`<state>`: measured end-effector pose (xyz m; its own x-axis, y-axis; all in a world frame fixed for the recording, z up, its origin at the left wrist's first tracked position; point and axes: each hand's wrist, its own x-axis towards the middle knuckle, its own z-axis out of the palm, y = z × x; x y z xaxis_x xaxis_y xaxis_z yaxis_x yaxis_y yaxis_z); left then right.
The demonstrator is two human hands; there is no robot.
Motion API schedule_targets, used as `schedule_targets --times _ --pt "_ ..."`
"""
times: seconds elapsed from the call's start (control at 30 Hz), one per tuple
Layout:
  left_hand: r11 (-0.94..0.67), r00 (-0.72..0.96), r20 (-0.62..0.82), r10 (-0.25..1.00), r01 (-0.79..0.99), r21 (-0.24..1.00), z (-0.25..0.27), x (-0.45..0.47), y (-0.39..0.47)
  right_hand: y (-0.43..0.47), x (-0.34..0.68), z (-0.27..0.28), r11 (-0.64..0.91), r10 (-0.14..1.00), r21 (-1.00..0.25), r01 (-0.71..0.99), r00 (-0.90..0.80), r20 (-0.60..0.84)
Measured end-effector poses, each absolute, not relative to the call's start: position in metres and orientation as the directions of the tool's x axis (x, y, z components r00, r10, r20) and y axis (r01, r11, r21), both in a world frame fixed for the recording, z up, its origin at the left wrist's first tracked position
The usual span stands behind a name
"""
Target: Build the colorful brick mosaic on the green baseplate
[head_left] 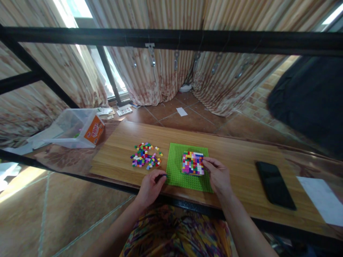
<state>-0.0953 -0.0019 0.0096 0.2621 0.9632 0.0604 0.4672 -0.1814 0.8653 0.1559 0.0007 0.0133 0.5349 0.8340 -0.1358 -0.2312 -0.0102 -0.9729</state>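
Note:
A block of many-coloured toy bricks (pixel 192 163) stands on the green baseplate (pixel 175 167), towards its right half. My right hand (pixel 218 175) is at the right side of this block, thumb and fingertips closed on its edge. Just off the baseplate's left front corner is my left hand (pixel 152 186), pinching a small dark blue brick (pixel 164 175) between thumb and forefinger. Left of the baseplate, a pile of loose bricks (pixel 146 156) in many colours lies spread on the wooden board (pixel 115 150).
A black phone (pixel 275 184) and a white paper (pixel 321 200) lie to the right. On the left stands a clear plastic box (pixel 68 126) with an orange label and some green pieces inside. A dark metal rail (pixel 171 38) crosses in front of the curtains.

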Motion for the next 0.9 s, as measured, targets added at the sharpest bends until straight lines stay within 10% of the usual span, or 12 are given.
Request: schedule_targets --times 0.23,0.43,0.9 --pt "-0.086 0.251 0.001 0.968 0.329 0.940 0.005 -0.097 -0.002 -0.023 0.138 0.026 0.004 0.809 -0.998 0.064 0.586 0.041" --pt "0.149 0.248 -0.141 0.958 -0.013 0.989 0.005 -0.094 -0.003 -0.042 0.100 0.048 0.083 0.937 -0.923 0.376 0.287 0.201" --pt "0.188 0.398 -0.121 0.909 -0.134 0.973 0.009 -0.108 -0.001 -0.030 0.048 0.027 0.041 0.998 -0.937 0.348 0.033 0.056"
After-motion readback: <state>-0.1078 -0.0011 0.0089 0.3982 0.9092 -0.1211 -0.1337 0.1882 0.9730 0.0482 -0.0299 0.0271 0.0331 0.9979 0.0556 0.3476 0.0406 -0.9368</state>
